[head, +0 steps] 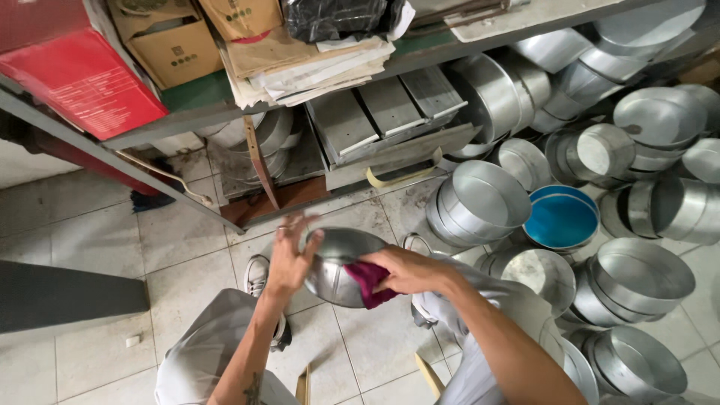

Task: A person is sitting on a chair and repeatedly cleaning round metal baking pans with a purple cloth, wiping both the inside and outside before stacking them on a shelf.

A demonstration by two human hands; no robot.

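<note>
- Head view, the hands: the left hand (291,259) is spread wide, fingers splayed over the left rim and back of a round metal pan (343,264), steadying it. The right hand (409,270) is closed on a dark red cloth (369,283) and presses it against the pan's right lower side.
- Head view, the key relation: the pan sits directly between the two hands, above the person's knees, tilted with its rounded outside toward the camera. Being round, it has no clear long axis; its widest span runs left to right, from one hand to the other. Both hands touch it, the left one bare, the right one through the cloth.
- Head view, places from the held pan: a blue-bottomed pan (561,219) lies to its right and slightly farther away; stacks of similar metal pans (637,277) fill the floor right of that. Flat rectangular trays (390,109) lean on the lower shelf (300,161) straight beyond the held pan. A red box (82,79) and cardboard boxes (169,41) sit up and to the left.
- Head view, counts: one pan in hand, one cloth, two hands, one blue-bottomed pan, about three rectangular trays, two cardboard boxes. The loose and nested pans number well over a dozen; an exact count cannot be told.
</note>
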